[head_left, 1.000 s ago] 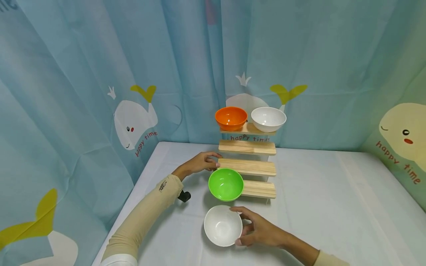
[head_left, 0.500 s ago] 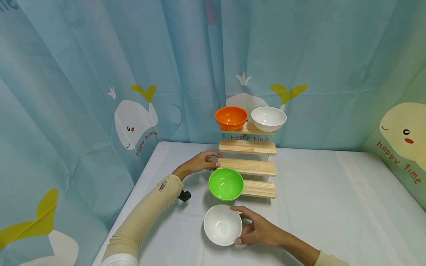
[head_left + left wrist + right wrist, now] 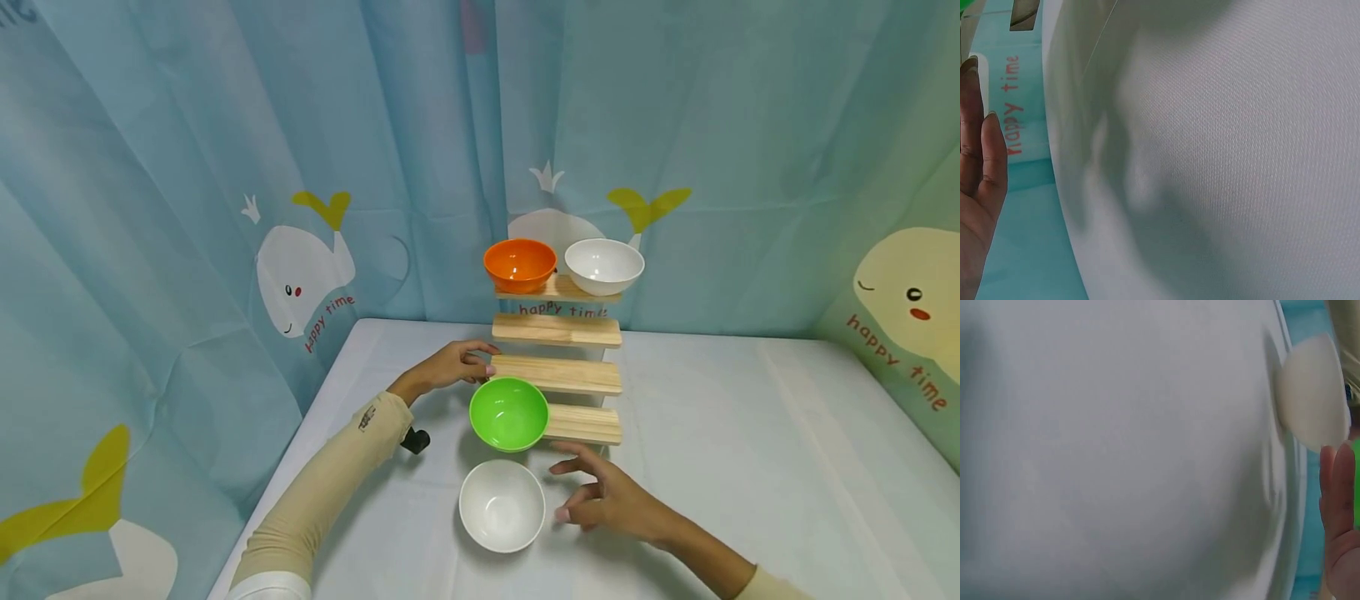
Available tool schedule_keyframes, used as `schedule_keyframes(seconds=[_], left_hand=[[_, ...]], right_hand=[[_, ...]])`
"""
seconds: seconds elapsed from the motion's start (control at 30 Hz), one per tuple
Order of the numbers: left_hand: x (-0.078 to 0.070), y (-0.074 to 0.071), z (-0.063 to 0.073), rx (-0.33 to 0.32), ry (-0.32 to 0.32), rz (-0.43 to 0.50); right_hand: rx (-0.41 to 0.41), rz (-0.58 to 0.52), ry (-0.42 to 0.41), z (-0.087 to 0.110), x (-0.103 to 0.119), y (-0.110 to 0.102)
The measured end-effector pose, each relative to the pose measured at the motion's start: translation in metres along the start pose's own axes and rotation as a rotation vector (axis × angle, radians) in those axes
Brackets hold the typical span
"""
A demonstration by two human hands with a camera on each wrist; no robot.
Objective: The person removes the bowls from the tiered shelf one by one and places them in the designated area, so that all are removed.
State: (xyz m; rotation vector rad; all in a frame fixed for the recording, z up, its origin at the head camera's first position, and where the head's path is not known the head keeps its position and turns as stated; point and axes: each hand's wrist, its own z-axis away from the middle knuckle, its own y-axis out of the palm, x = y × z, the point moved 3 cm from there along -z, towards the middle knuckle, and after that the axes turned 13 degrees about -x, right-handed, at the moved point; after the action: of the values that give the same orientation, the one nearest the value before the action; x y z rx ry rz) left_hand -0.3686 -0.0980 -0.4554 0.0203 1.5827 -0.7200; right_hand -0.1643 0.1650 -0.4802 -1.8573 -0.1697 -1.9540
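Withdrawn rightward off the front white bowl (image 3: pixel 502 507) since the earlier frame: right hand (image 3: pixel 611 504), with no other shift seen. Lowest of all, white table (image 3: pixel 750 467). On it, wooden stand (image 3: pixel 557 332) of four shelves. Up top, orange bowl (image 3: pixel 520 267) left of top white bowl (image 3: pixel 604 268); at left end of lowest shelf, green bowl (image 3: pixel 509 415), exact seating hidden. Front white bowl upright on table, before the stand, beside right hand but apart. At stand's left edge, behind green bowl, left hand (image 3: pixel 453 365); cannot tell whether pinching anything. Right fingers (image 3: pixel 581 451) released, spread, slightly bent, holding nothing. Judging by thin, glossy wall: probably light, stiff, rather slick; plastic or ceramic unclear, so best treated as breakable. Best hold: right rim (image 3: pixel 544 505), thumb nearer, fingertips farther, gentle squeeze.
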Motion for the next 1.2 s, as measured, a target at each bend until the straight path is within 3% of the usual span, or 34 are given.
schedule_keyframes(seconds=[0.57, 1.2], left_hand=[[-0.001, 0.0, 0.0, -0.003, 0.005, -0.002], [-0.001, 0.0, 0.0, -0.002, 0.007, -0.002]], right_hand=[[-0.209, 0.066, -0.058, -0.016, 0.033, -0.05], [-0.185, 0.089, -0.019, -0.05, 0.041, -0.021]])
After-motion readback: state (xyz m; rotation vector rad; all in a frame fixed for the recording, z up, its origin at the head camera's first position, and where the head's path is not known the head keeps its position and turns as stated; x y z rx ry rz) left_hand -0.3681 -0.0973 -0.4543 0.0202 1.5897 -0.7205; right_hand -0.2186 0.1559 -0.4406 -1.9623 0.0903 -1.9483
